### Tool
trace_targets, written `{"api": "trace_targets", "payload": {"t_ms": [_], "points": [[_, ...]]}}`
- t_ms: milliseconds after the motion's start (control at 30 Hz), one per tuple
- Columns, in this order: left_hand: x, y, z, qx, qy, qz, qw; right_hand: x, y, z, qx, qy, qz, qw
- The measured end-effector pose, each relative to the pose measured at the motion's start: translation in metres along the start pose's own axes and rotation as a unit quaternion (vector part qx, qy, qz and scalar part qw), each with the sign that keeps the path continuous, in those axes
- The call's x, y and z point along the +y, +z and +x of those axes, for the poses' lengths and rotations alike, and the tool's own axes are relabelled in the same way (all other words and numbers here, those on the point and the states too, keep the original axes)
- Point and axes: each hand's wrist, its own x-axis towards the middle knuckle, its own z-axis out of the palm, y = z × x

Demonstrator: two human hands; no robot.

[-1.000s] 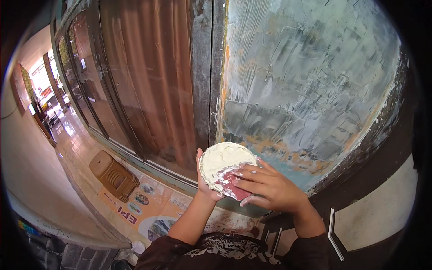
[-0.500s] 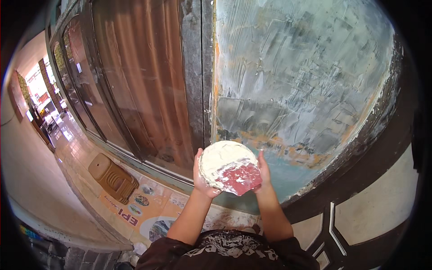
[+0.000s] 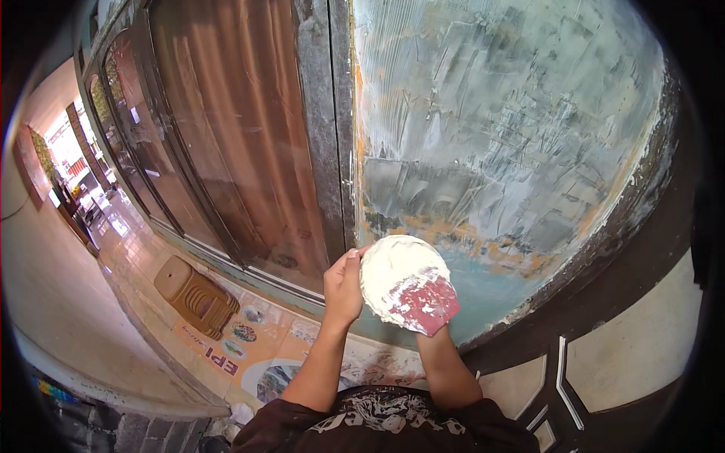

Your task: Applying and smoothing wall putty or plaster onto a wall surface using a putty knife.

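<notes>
One person in one dark shirt [image 3: 389, 414] with a pale print holds out a single round mass of cream-coloured paste [image 3: 396, 260] above the floor, in front of a patched wall. One flat red piece [image 3: 434, 308], smeared with the paste, lies over its lower right part. Of two hands, only the left [image 3: 343, 288] shows, at the paste's left edge, its fingers curled in and its thumb uppermost; whether they grip the edge cannot be told. The right forearm [image 3: 440, 366] runs up beneath the round mass, which hides the right hand, so the state of its fingers cannot be told. Beyond, one orange printed banner [image 3: 279, 337] covers the floor near one stack of brown plastic stools [image 3: 181, 283], their number hard to count. Behind stand one blue-green wall panel [image 3: 491, 143] streaked with grey and white, one dark upright post [image 3: 321, 106] and one reddish-brown curtain [image 3: 234, 98] behind glass.
</notes>
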Motion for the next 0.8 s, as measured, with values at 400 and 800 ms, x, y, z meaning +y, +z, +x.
{"api": "trace_targets", "payload": {"t_ms": [400, 800], "points": [[0.060, 0.022, -0.007, -0.029, 0.277, 0.425, 0.861, 0.001, 0.043, 0.000, 0.261, -0.038, -0.101, 0.959], [0.044, 0.050, -0.056, -0.316, 0.351, 0.665, 0.579, -0.002, -0.003, -0.009, 0.278, -0.040, -0.315, 0.907]]}}
